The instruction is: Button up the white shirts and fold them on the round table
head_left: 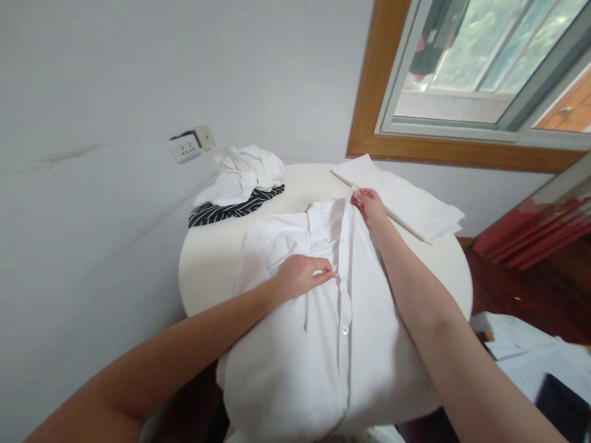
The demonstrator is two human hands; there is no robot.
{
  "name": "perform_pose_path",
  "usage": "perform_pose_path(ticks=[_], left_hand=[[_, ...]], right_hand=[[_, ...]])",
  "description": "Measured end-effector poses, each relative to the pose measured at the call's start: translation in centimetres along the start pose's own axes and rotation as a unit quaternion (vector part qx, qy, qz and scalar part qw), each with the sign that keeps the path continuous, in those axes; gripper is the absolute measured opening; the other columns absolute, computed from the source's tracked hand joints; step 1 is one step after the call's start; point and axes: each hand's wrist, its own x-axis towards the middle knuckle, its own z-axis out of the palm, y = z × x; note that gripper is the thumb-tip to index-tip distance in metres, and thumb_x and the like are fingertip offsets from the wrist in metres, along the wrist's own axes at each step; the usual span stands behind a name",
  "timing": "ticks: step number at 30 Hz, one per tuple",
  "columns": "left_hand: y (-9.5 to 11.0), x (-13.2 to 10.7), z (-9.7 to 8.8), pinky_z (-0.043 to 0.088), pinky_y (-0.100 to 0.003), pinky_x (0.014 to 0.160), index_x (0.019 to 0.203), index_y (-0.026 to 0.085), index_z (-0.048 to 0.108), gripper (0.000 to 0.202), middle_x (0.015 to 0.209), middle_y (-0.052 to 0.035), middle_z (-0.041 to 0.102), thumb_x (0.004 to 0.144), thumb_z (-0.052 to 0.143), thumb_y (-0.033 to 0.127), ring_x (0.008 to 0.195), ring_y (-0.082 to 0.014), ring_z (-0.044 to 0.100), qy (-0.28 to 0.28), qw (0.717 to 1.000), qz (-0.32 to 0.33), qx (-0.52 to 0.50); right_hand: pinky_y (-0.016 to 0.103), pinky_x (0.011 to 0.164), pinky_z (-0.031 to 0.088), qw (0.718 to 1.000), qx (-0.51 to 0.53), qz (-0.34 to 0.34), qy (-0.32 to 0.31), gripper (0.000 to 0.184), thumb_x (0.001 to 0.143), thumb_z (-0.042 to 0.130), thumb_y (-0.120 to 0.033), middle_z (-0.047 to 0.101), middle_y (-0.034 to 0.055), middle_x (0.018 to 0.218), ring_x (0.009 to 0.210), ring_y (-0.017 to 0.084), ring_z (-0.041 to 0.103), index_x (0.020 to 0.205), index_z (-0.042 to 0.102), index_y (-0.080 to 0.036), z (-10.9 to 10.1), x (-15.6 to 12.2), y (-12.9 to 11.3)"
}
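A white button-up shirt (286,363) lies spread over a round cream table (205,264), its lower part hanging over the near edge. The button placket runs down its middle, with one button showing near the bottom. My left hand (302,274) pinches the placket edge about halfway up, thumb and forefinger together. Farther up, my right hand (368,206) is closed on the top end of the shirt's front edge. Its fingertips are partly hidden by the cloth.
Crumpled white cloth (249,169) rests on a black-and-white striped cloth (221,212) at the table's back left. Folded white cloth (406,197) lies at the back right. A wall socket (184,146) and a wood-framed window (462,147) are behind. Papers (540,363) and a dark phone-like object (563,403) sit lower right.
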Motion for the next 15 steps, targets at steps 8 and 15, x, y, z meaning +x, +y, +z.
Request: perform_pose_path(ticks=[8,15], left_hand=[[-3.1,3.4,-0.4,0.040,-0.027,0.064,0.098,0.023,0.068,0.042,0.077,-0.0049,0.070,0.095,0.035,0.050,0.073,-0.0210,0.066,0.010,0.981,0.028,0.194],[-5.6,7.1,-2.6,0.040,-0.027,0.070,0.093,0.020,0.066,0.032,0.080,-0.0064,0.070,0.094,0.043,0.041,0.079,-0.0195,0.065,0.007,0.969,0.029,0.246]], right_hand=[[0.034,0.086,0.041,0.875,-0.380,-0.142,-0.265,0.019,0.065,0.072,-0.011,0.065,0.0008,0.077,0.080,0.019,0.059,0.078,0.068,-0.024,3.0,-8.5,-4.2],[0.037,0.090,0.042,0.737,-0.588,-0.194,-0.272,0.045,0.088,0.049,-0.020,0.061,0.0140,0.122,0.107,0.026,0.057,0.133,0.048,-0.019,2.2,-16.8,-2.0]])
